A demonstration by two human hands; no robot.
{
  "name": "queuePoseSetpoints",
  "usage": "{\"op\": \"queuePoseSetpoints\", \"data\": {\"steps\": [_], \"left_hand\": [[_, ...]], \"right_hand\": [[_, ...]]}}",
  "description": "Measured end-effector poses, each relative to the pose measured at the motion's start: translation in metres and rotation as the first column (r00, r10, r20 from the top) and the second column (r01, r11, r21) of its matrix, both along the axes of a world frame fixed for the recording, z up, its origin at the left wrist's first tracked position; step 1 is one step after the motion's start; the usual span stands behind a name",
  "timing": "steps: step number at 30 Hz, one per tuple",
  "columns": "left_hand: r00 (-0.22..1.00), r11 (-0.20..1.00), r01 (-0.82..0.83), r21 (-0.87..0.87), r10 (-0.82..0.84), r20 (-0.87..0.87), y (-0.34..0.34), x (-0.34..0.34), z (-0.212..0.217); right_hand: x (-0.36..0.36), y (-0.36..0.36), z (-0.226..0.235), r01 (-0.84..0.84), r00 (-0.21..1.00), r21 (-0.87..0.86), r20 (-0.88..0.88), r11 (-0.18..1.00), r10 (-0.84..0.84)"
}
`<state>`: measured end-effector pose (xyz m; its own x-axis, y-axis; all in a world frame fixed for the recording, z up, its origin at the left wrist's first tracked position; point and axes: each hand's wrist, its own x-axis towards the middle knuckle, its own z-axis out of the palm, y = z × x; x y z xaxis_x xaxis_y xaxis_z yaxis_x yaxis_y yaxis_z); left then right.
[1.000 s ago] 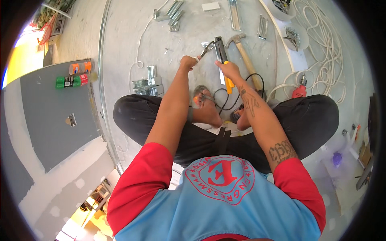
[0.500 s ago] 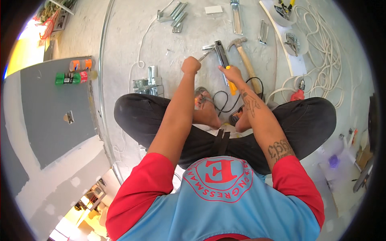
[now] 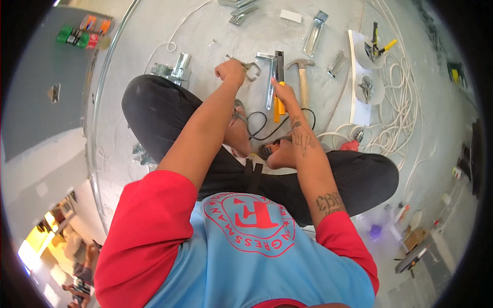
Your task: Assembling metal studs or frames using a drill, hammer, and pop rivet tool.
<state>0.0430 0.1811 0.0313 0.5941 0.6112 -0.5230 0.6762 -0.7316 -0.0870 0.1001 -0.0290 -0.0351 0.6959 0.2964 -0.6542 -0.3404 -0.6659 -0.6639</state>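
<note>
Rough grey concrete floor under my crossed legs; a wooden-handled hammer lies just right of my right hand, clamped on a yellow-handled tool; my left hand is fisted around small metal pliers

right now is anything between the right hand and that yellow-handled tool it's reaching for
Nothing visible stands between them. The right hand is already on the yellow-handled tool, which lies on the floor beside the hammer. The left hand is off to the side at a small metal piece, not in the path.
</note>
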Motion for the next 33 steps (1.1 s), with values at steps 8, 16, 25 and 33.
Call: {"op": "queuePoseSetpoints", "data": {"steps": [8,16,25,33], "left_hand": [[0.663,0.449,-0.442,-0.776,0.746,0.054,-0.136,-0.029,-0.041],[0.444,-0.01,-0.485,-0.875,0.859,-0.256,-0.152,-0.054,-0.066],[0.283,-0.314,-0.409,-0.857,0.849,-0.447,-0.154,-0.057,-0.049],[0.182,-0.426,-0.23,-0.875,0.865,-0.468,-0.153,-0.058,-0.038]], "right_hand": [[-0.009,0.014,0.01,0.173,0.965,0.163,-0.227,0.971,-0.134],[-0.021,0.021,0.028,0.32,0.929,0.115,-0.233,0.94,-0.288],[-0.027,0.041,0.005,0.074,0.942,-0.422,0.327,0.904,0.076],[-0.004,0.015,0.009,-0.259,0.881,-0.58,0.185,0.772,0.435]]}}
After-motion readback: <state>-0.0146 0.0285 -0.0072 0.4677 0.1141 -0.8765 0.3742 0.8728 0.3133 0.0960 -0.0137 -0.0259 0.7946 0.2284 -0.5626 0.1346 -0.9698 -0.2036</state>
